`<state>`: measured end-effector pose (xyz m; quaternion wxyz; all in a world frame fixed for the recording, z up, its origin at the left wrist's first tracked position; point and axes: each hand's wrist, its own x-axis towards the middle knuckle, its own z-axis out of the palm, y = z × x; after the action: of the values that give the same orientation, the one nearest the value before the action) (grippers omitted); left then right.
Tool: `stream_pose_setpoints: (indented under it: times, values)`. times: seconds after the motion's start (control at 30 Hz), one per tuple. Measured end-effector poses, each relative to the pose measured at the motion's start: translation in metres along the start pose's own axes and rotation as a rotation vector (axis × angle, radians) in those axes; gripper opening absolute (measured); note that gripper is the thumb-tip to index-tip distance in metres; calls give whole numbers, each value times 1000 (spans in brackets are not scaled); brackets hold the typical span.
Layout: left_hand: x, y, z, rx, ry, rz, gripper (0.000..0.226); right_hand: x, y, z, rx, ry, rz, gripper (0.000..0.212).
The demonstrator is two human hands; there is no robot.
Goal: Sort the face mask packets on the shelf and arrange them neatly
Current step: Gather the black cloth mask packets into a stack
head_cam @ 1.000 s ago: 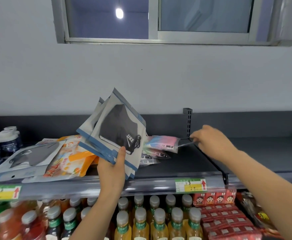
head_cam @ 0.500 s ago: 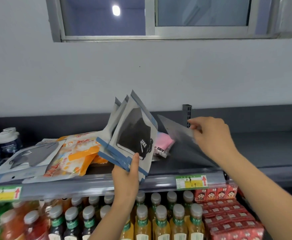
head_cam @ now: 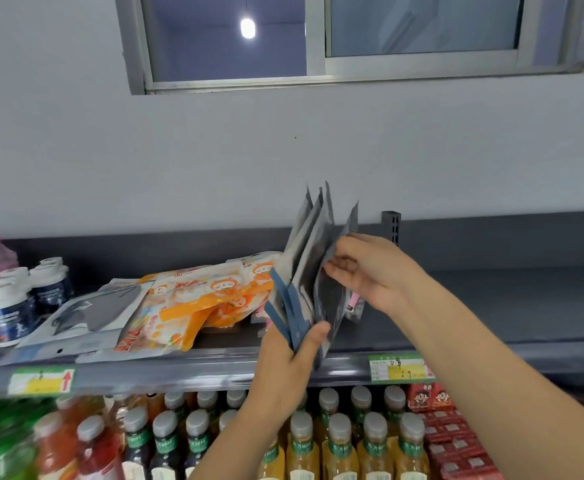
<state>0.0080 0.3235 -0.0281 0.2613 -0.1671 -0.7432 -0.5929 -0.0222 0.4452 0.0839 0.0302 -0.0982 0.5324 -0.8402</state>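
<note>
left hand [head_cam: 289,362] grips fanned black mask packets [head_cam: 313,271] upright at frame centre, above the shelf edge [head_cam: 179,374]; right hand [head_cam: 370,271] pinches the rightmost packet. orange packets [head_cam: 197,303] lie left.

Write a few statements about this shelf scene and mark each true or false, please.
1. The left hand holds a stack of packets upright. True.
2. The right hand lies flat on the shelf. False: it holds a packet against the stack.
3. On the shelf, orange packets lie left of the stack. True.
4. The bottles below the shelf have red caps. False: their caps are grey.
</note>
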Motion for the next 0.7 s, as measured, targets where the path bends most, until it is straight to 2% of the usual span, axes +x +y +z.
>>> stream_pose_setpoints:
  times: [0.13,0.23,0.27,0.33,0.4,0.47,0.5,0.53,0.63,0.7]
  values:
    - [2,0,-6,-28,105,-15,13,0,8,15,94,-42,19,15]
    - [-1,0,-8,-47,208,-75,20,-2,12,21,77,-89,7,17]
    - [-2,0,-8,-68,248,-104,19,-3,13,20,36,-85,-10,25]
    - [0,-1,-10,-209,328,-193,6,-1,19,7,-151,18,-69,56]
    - [5,-2,-14,-409,404,-303,22,1,30,-11,-362,195,-142,70]
    - [9,-1,-15,-572,443,-360,30,2,45,-29,-403,316,-100,87]
    - [10,2,-15,-617,439,-369,30,3,55,-36,-362,305,-43,95]
    - [11,4,-13,-648,435,-376,31,3,62,-39,-275,261,10,94]
    - [12,5,-3,-677,380,-405,34,-5,74,-36,73,10,173,43]
    - [12,3,3,-663,334,-410,27,-8,75,-34,169,-49,182,35]
